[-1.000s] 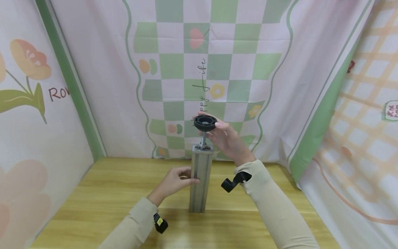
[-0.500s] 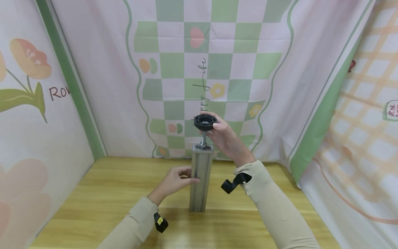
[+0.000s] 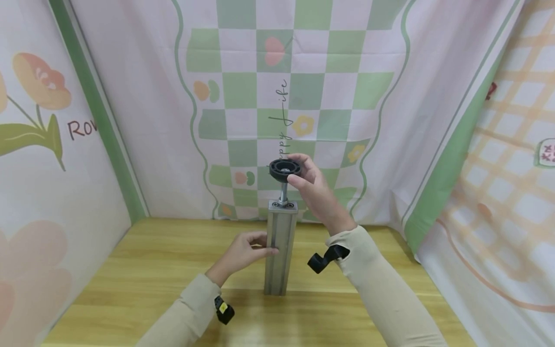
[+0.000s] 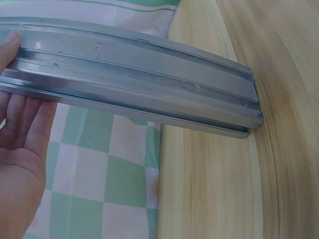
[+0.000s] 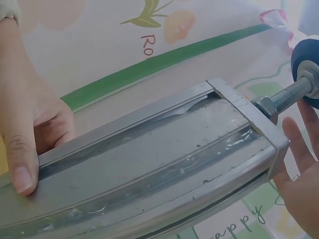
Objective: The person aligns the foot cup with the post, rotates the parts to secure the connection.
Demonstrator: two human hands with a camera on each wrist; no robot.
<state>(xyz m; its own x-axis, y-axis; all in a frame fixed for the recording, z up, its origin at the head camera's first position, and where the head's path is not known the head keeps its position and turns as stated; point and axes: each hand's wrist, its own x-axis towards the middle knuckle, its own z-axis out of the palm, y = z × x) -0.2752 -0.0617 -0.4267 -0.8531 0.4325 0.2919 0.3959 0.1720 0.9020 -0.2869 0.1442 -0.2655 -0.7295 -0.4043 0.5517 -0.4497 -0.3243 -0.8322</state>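
Observation:
An aluminium profile (image 3: 281, 250) stands upright on the wooden table, its lower end on the tabletop in the left wrist view. My left hand (image 3: 239, 253) grips it at mid-height from the left, thumb across the near face and fingers behind. An end plate (image 5: 249, 114) with screws caps the top. From it rises a threaded stud (image 5: 293, 94) with a hex nut (image 5: 265, 107) at the plate. The stud carries a black round levelling foot (image 3: 284, 170), face up. My right hand (image 3: 318, 193) pinches the foot's right rim, thumb in front and fingers behind.
The wooden table (image 3: 173, 250) reaches back to a curtain (image 3: 243, 91) with green and white checks. Patterned cloth also hangs on the left and right. Black camera mounts (image 3: 224, 311) are strapped to both wrists over beige sleeves.
My right fingers have shifted round the foot's rim, the thumb moving left along the front and the fingertips drawing back to the right. The left hand and the profile stay in place.

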